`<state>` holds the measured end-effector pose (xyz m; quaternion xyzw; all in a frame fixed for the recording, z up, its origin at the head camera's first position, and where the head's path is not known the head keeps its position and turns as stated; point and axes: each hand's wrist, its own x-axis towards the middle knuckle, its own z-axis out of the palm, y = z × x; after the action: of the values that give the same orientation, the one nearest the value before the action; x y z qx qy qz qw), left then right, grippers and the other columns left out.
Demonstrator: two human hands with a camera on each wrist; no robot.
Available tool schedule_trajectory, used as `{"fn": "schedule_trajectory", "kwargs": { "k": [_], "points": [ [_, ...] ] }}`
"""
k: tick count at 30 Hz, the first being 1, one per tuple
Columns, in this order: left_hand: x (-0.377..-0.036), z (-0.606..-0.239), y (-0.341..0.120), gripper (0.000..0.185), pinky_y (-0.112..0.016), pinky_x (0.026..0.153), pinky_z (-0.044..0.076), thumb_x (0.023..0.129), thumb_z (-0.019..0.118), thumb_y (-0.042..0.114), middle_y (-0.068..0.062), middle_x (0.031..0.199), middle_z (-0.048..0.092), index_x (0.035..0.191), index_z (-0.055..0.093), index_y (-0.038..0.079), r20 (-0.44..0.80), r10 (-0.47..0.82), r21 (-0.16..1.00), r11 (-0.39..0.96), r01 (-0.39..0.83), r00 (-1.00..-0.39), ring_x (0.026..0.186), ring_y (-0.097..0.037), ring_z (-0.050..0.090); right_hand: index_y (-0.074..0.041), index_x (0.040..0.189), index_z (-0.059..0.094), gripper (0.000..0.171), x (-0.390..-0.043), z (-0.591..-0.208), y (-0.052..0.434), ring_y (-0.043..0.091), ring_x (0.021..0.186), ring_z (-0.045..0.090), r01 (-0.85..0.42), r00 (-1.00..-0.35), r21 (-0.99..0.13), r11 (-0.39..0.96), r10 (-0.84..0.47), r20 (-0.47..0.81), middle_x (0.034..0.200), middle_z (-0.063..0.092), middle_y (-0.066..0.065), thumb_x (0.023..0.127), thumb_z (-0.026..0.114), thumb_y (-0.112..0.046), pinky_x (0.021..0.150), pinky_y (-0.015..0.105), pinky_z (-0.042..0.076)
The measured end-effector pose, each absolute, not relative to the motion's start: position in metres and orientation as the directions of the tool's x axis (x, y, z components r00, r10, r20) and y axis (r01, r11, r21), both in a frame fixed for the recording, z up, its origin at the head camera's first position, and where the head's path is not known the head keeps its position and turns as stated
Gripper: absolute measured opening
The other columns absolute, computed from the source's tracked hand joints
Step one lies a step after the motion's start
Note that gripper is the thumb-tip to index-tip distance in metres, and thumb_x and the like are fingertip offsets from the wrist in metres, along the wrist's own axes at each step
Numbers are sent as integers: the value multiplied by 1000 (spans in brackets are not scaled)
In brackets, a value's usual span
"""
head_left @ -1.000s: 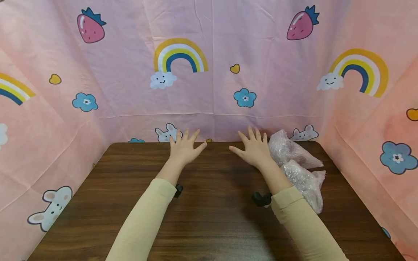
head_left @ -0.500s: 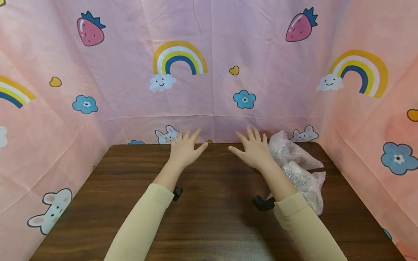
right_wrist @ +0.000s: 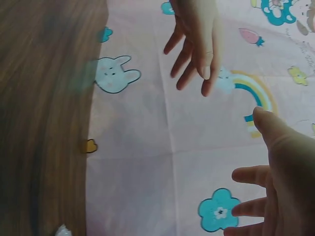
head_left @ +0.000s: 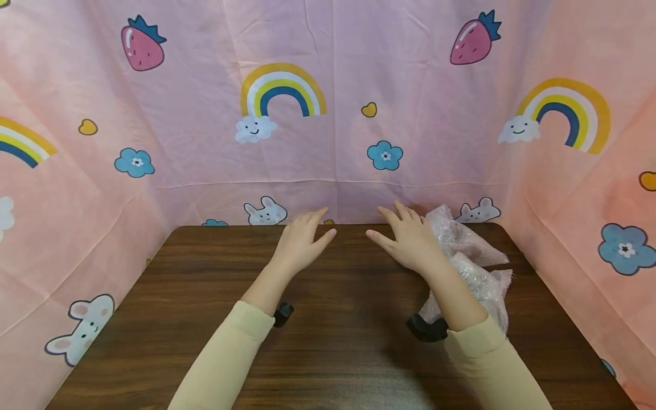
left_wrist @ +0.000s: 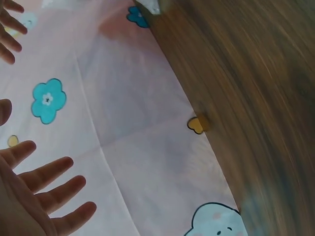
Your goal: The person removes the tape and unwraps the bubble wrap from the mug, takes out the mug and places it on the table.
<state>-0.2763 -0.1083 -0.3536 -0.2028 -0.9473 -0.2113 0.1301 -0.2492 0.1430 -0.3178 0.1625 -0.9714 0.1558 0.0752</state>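
Note:
My left hand (head_left: pixel 299 244) is held over the far half of the dark wooden table (head_left: pixel 338 353), its fingers extended forward and thumb apart. Across from it, my right hand (head_left: pixel 414 242) is in a similar pose, palm turned inward. Nothing is in either hand. Just right of the right hand lies a clear bubble-wrap bundle (head_left: pixel 471 244), partly covered by that hand. A second bubble-wrap bundle (head_left: pixel 487 290) lies nearer, partly behind the right forearm. The left wrist view shows spread left fingers (left_wrist: pixel 54 179); in the right wrist view both hands face each other across a gap.
A pink printed cloth (head_left: pixel 333 142) hangs behind the table and along both sides. The table's far edge runs just beyond the hands. Black wrist cameras sit under the left wrist (head_left: pixel 283 314) and the right wrist (head_left: pixel 427 328).
Both hands have turned from palms down to palms facing inward, their fingers drawing closer together. Each has shifted slightly right and toward the body. The bubble-wrap bundles stay in place.

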Motion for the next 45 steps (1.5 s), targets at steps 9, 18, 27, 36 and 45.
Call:
{"fn": "schedule_trajectory", "kwargs": {
  "k": [9,18,27,36,45],
  "points": [
    [-257,-352,-99,60,-50,104,33,98,46,50,-6,144,45,148,38,18,342,327,453,764,460,-881,133,-28,38,-13,147,38,67,-234,-310,156,42,136,25,-383,-920,-343,857,-319,229,153,24,20,97,43,-56,106,64,14],
    [-242,-362,-86,62,-51,101,36,98,40,56,-3,145,43,150,34,23,307,340,531,714,456,-889,132,-27,39,-12,148,36,58,-218,-310,174,42,137,24,-431,-901,-423,797,-355,248,154,24,18,101,41,-45,104,64,19],
    [-233,-374,-75,62,-51,95,41,98,37,59,-4,139,50,150,31,27,284,345,581,681,447,-895,125,-26,47,-13,148,38,52,-204,-317,196,41,137,25,-457,-887,-493,741,-343,308,154,26,13,103,42,-39,102,67,20],
    [-227,-384,-63,64,-52,95,41,97,34,61,-2,140,49,151,27,28,255,369,631,637,443,-894,126,-27,46,-15,149,36,48,-194,-325,226,40,137,25,-496,-866,-560,663,-332,373,152,30,13,103,45,-26,98,67,25],
    [-221,-395,-51,68,-55,96,40,96,37,61,-3,147,40,153,16,30,235,400,672,592,445,-886,128,-31,44,-23,149,36,50,-183,-329,250,44,122,45,-470,-879,-616,632,-267,395,140,45,21,101,51,-20,88,66,38]
  ]
}}
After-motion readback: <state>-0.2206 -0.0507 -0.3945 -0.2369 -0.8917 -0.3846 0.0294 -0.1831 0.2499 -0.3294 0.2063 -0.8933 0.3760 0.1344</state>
